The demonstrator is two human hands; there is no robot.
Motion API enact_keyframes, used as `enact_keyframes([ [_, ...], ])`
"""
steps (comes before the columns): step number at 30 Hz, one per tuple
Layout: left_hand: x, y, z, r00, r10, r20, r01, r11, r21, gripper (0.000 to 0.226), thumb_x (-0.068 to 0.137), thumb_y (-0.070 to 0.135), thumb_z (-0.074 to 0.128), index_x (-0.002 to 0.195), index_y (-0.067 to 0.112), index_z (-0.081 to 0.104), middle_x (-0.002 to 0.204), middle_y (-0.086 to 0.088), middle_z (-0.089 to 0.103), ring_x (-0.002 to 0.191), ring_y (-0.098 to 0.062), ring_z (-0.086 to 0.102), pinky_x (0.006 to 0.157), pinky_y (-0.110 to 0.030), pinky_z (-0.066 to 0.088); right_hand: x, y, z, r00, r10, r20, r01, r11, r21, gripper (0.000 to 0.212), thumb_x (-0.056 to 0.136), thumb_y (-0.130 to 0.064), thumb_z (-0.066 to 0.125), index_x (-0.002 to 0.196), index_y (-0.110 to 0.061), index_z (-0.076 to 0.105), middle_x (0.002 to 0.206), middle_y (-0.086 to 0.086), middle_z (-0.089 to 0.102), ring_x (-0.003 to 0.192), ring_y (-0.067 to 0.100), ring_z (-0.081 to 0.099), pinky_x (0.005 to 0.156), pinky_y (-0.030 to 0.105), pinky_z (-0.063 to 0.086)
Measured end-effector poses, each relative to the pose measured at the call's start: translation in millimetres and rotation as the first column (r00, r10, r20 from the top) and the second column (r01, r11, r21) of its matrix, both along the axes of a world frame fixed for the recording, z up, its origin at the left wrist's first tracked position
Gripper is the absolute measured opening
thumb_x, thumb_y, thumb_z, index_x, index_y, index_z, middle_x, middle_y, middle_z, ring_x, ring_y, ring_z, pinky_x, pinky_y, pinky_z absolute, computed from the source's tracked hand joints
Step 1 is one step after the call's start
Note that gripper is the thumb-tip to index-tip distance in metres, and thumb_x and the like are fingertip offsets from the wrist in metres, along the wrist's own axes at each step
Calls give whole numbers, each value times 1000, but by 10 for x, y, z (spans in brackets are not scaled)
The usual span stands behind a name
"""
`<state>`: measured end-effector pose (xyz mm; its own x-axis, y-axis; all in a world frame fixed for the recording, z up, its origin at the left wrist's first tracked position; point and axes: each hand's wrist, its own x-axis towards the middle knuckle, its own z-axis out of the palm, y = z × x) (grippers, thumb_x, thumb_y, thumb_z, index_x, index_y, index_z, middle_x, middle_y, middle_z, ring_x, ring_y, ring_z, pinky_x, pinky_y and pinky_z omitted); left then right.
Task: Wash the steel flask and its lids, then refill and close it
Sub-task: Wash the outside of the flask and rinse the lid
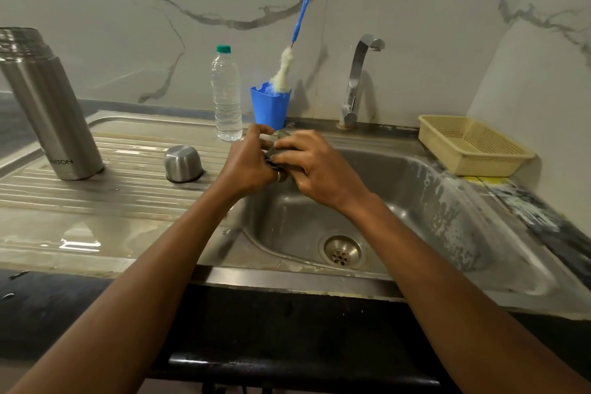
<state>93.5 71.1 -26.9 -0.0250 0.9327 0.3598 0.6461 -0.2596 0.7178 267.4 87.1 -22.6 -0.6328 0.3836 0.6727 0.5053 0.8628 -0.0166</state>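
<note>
The steel bench [105, 233] runs wide across the room, its ribbed draining board wet on the left and the sink [409, 195] sunk into it on the right, with the drain [342, 251] at the bottom of the basin. On the far left of the draining board stands the steel flask [54, 105], upright with its mouth uncovered. A yellow plastic basket [473, 144] sits at the sink's far right corner. The tap [358, 80] rises behind the basin, and no water shows under its spout. A clear water bottle [226, 96] with a green cap stands at the back of the board, just beside a blue cup [270, 109] that holds a blue-handled bottle brush [289, 64] leaning against the wall. The flask's steel cup lid [183, 164] rests mouth-down on the ribs, well apart from the flask.

Over the sink's back left corner, the left hand [246, 166] and the right hand [319, 169] meet. Both have their fingers curled around a small dark inner lid [272, 155], mostly hidden between them.
</note>
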Motion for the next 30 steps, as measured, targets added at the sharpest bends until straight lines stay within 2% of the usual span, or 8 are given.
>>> enact_keyframes([
  [4, 10, -7, 9, 995, -16, -99, 17, 1000, 17, 89, 66, 6, 88, 140, 13, 39, 107, 4, 61, 87, -10, 60, 64, -8, 40, -28, 29, -13, 994, 3, 106, -10, 998, 63, 26, 88, -8, 68, 113, -12, 76, 122, 4, 69, 117, 26, 55, 99, 33, 45],
  [7, 30, -4, -4, 986, -24, -166, 26, 1000, 12, 88, 67, 6, 86, 140, 13, 38, 99, 2, 63, 79, -7, 59, 63, -8, 40, -72, 10, -7, 994, -97, -55, 86, 981, -173, 27, 95, -13, 60, 119, -14, 73, 122, 3, 68, 112, 21, 56, 96, 30, 45],
  [11, 104, 4, -34, 979, -52, -197, 60, 998, 36, 88, 66, 2, 84, 139, 13, 38, 107, -8, 68, 85, -16, 65, 68, -16, 49, -34, 9, 82, 945, -261, -198, 98, 803, -588, 28, 100, -20, 56, 125, -21, 69, 114, -3, 72, 101, 9, 64, 87, 24, 52],
  [15, 120, -1, -29, 981, -56, -185, 66, 996, 52, 96, 67, 0, 84, 147, 13, 33, 126, -11, 66, 103, -20, 63, 79, -23, 46, -4, 19, 87, 914, -320, -247, 64, 717, -694, 22, 102, -22, 54, 118, -23, 70, 100, -5, 71, 89, 3, 64, 70, 16, 46],
  [17, 107, 1, -36, 984, -71, -164, 79, 996, 38, 97, 67, 0, 86, 147, 14, 34, 127, -7, 63, 107, -15, 59, 79, -15, 45, 16, 41, 80, 898, -352, -263, 36, 656, -754, 19, 103, -22, 53, 112, -22, 70, 98, -3, 72, 89, 8, 66, 74, 23, 51],
  [20, 72, -3, -29, 987, -81, -138, 88, 995, 43, 82, 67, 4, 89, 137, 15, 49, 122, -1, 60, 103, -12, 60, 64, -6, 43, 82, 78, 59, 872, -394, -289, -33, 543, -839, 21, 102, -24, 54, 115, -19, 69, 101, 0, 73, 94, 15, 69, 86, 35, 57],
  [24, 28, -3, -24, 995, -89, 44, 86, 995, 55, 56, 70, 11, 90, 118, 21, 65, 114, 5, 64, 97, -8, 64, 66, -11, 50, 160, 49, 97, 823, -386, -416, -213, 469, -857, 30, 100, -28, 60, 128, -18, 63, 109, 0, 70, 98, 15, 69, 80, 26, 59],
  [30, -15, 9, -30, 879, -58, 474, 106, 992, -74, 50, 65, 24, 92, 109, 23, 69, 112, -6, 68, 103, -17, 68, 85, -31, 59, 128, 33, 117, 874, -275, -400, -186, 572, -799, 56, 87, -35, 77, 138, -24, 56, 119, -3, 66, 108, 15, 65, 90, 34, 59],
])
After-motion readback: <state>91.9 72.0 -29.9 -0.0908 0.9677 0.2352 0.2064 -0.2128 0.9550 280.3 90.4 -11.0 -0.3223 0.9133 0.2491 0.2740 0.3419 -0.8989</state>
